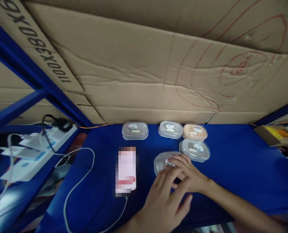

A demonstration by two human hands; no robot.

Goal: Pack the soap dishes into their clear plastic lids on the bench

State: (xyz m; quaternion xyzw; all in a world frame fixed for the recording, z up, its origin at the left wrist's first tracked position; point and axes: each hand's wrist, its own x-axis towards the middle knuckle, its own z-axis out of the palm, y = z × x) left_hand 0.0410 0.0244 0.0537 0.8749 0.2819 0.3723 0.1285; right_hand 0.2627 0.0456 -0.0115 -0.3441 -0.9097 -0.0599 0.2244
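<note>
Both of my hands rest on a small clear plastic case (161, 160) near the middle of the blue table (236, 168). My left hand (165, 194) lies in front with its fingers stretched toward the case. My right hand (188, 174) covers the case's right side, fingers curled onto its lid. Several more cases stand behind: a grey one (134, 130), another grey one (170, 129), a peach one (194, 132) and a grey one (194, 149) right beside my right hand.
A phone (126, 171) lies left of the case, with a white cable (78, 184) plugged in. A power strip (44, 142) with plugs sits on the left shelf. Cardboard (158, 71) lines the back wall. A cardboard box (274, 134) sits far right.
</note>
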